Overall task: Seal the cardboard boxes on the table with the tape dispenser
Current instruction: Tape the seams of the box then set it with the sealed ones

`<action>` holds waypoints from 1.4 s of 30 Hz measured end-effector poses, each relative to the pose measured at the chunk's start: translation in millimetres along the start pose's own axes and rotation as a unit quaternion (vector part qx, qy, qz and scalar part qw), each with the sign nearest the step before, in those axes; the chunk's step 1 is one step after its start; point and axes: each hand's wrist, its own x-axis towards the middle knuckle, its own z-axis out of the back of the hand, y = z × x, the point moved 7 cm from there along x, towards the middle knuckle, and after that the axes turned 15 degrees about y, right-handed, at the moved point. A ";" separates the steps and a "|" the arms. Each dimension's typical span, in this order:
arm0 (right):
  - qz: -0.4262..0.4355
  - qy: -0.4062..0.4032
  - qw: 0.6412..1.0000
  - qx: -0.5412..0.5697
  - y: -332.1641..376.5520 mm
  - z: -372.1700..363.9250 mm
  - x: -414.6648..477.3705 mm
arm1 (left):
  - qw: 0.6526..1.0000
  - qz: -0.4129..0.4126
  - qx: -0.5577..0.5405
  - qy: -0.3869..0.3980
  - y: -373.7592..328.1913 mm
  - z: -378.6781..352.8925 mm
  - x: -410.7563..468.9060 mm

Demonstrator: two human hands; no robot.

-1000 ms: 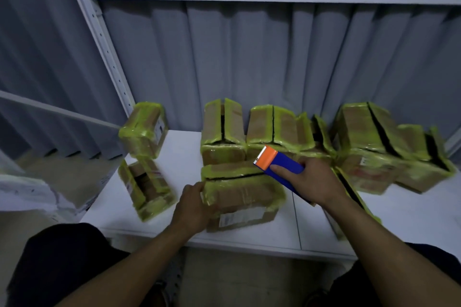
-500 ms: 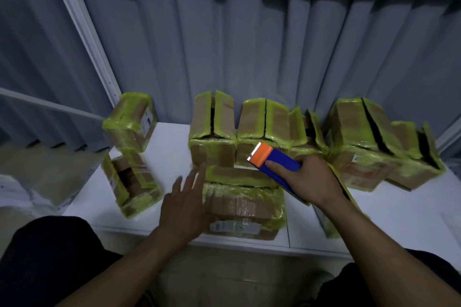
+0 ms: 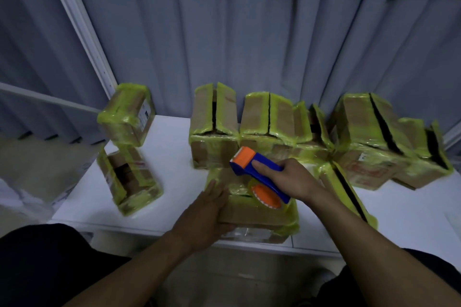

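Right hand (image 3: 293, 179) gripped the blue-and-orange tape dispenser (image 3: 245, 168), fingers curled round the handle, index finger laid along the top. The orange head pointed up-left, and the tape roll sat low over the top of the front cardboard box (image 3: 257, 214) (contact with the box couldn't be confirmed, too dark). Left hand (image 3: 207, 212) lay flat against that box's left side, fingers fairly straight, holding nothing.

The front box sat at the near edge of the white table (image 3: 169, 182), wrapped in yellow-green tape. Just right of it, another taped box (image 3: 346, 189) leaned with a dark open slit along its top. Behind stood a row of taped boxes (image 3: 269, 127) against the grey curtain (image 3: 249, 32), several with gaps between their flaps. At the table's left end, one taped box (image 3: 127, 114) was perched on top of another (image 3: 129, 179), well apart from the hands. A white shelf upright (image 3: 82, 25) ran diagonally at upper left.
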 end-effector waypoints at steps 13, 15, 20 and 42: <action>-0.027 0.031 0.993 -0.107 0.5 2.4 -0.6 | 0.997 0.063 0.051 0.016 8.1 -2.0 -7.2; -0.023 0.020 0.994 -0.101 -1.3 3.0 -1.8 | 0.997 0.060 0.009 0.039 8.4 -2.1 -4.3; 0.048 0.022 0.997 -0.056 6.7 7.2 -11.0 | 0.935 0.060 -0.331 -0.110 4.6 41.9 -11.6; 0.211 0.043 0.976 0.008 27.7 -6.8 -26.1 | 0.782 0.052 -0.611 -0.113 -15.4 70.9 -25.8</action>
